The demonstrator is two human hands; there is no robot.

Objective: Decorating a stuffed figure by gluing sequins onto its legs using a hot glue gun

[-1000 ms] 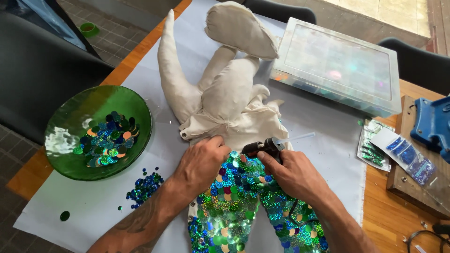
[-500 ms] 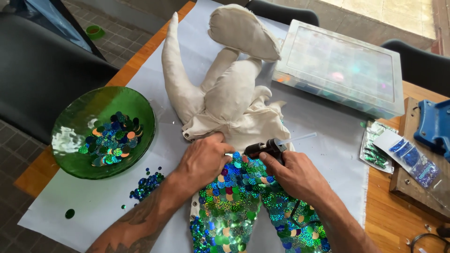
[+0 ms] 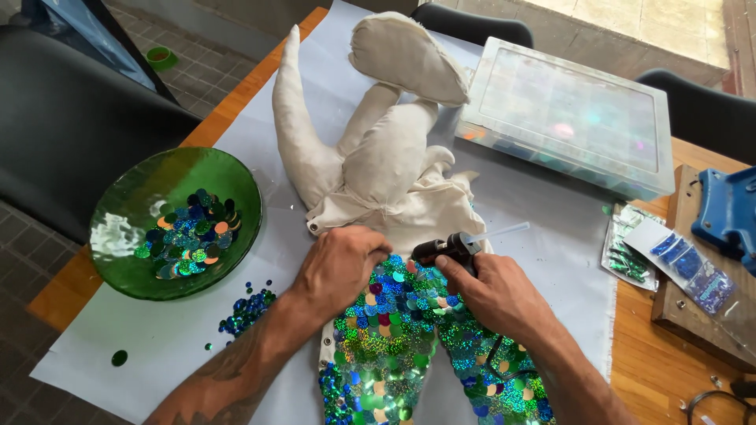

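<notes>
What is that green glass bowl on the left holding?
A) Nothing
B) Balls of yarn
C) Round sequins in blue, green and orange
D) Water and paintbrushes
C: the green glass bowl holds a heap of flat round sequins in blue, green and orange, like those covering the cloth figure under the hands.

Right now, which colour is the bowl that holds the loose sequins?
The bowl is translucent green glass, seen best in the head view, lying left of the left hand.
</notes>
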